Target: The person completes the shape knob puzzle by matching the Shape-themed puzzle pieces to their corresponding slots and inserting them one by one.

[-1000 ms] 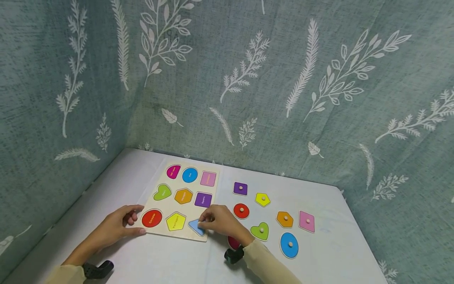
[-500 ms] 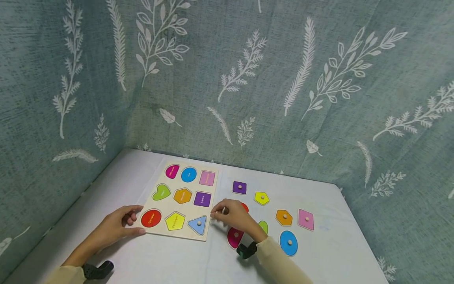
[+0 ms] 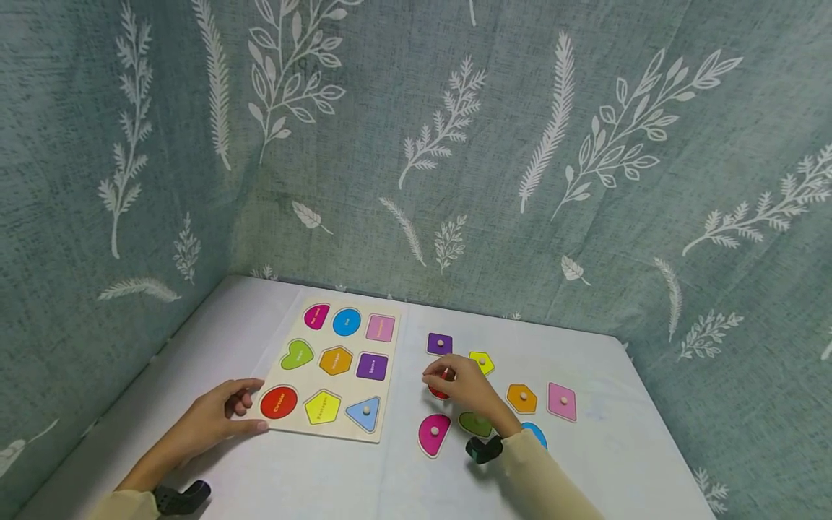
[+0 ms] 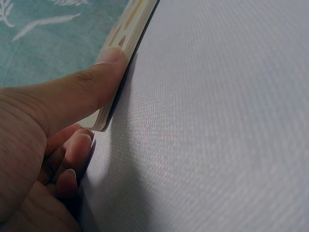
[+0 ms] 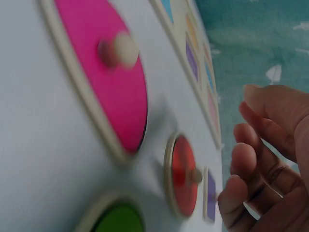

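My left hand (image 3: 217, 415) grips the near left corner of a wooden shape puzzle board (image 3: 304, 379), its thumb (image 4: 108, 63) along the board's near edge. A light-blue triangle piece (image 3: 360, 415) with a knob sits in its slot at the board's near right. Over a red circle piece (image 3: 437, 393) hovers my right hand (image 3: 469, 390), fingers bent and thumb near the index finger. In the right wrist view its fingers hold nothing and stay apart from the red piece's knob (image 5: 197, 175). A magenta half-round piece (image 3: 431, 440) lies nearer me.
Other knobbed pieces lie right of the board: a purple square (image 3: 434, 338), yellow pentagon (image 3: 477, 355), orange hexagon (image 3: 516, 401), pink rectangle (image 3: 557, 409), green heart (image 3: 474, 425) and blue oval (image 3: 535, 432). My right arm partly covers the last two. A patterned curtain (image 3: 364, 238) stands behind the white table.
My right hand has let go of the triangle piece in its slot and moved right to the red circle piece. The left hand stays on the board corner.
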### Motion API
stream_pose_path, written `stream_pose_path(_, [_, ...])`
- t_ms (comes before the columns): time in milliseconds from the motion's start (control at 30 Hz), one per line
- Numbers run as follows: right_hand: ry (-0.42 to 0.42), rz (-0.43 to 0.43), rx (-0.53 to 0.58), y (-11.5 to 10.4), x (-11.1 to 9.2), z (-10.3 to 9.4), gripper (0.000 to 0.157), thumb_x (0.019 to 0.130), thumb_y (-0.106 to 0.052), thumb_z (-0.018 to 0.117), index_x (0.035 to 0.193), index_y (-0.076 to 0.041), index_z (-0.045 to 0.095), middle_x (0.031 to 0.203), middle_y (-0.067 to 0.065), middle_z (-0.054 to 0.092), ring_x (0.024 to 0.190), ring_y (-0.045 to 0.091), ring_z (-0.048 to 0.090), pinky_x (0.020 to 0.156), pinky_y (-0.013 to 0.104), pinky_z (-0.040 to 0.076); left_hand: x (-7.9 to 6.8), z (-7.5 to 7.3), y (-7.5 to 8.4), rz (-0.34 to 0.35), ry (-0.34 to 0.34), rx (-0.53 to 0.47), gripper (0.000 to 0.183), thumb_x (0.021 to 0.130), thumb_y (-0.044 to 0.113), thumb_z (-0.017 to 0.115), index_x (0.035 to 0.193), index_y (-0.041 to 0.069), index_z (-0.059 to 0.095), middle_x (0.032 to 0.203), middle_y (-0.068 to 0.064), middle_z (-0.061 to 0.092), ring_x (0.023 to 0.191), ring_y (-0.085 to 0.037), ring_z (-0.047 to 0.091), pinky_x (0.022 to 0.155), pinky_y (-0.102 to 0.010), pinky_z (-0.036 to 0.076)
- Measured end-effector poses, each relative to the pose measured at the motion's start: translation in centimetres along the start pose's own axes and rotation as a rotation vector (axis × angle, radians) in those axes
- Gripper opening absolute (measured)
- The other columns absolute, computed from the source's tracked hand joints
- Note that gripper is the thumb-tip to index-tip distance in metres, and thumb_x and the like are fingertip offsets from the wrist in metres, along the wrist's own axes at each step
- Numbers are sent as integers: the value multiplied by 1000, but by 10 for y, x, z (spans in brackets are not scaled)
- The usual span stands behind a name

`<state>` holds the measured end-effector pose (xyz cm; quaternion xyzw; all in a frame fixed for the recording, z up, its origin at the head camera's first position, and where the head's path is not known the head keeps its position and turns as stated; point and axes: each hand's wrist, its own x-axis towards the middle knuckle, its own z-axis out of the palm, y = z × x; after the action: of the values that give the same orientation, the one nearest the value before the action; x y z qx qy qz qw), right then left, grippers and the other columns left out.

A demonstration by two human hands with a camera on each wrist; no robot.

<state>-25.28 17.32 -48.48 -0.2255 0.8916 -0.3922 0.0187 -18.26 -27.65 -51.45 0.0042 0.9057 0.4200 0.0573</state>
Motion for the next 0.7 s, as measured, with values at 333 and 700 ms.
stream_pose_path(333, [94, 62, -3, 33, -9, -21, 14, 95, -27, 76, 105, -18, 78, 89, -7, 64, 73, 14, 56, 62, 26, 49, -2, 1, -1, 4, 10, -2, 95, 68, 32, 97, 142, -7, 52, 96, -8, 48, 94, -24, 49, 73, -24, 48])
stream_pose_path(700, [208, 155, -5, 55, -13, -42, 14, 93, -23, 78, 105, -15, 78, 85, -4, 64, 74, 17, 56, 64, 28, 48, -2, 2, 1, -14, 22, 4, 97, 67, 36, 97, 142, -6, 52, 99, -8, 49, 95, -25, 51, 76, -24, 50])
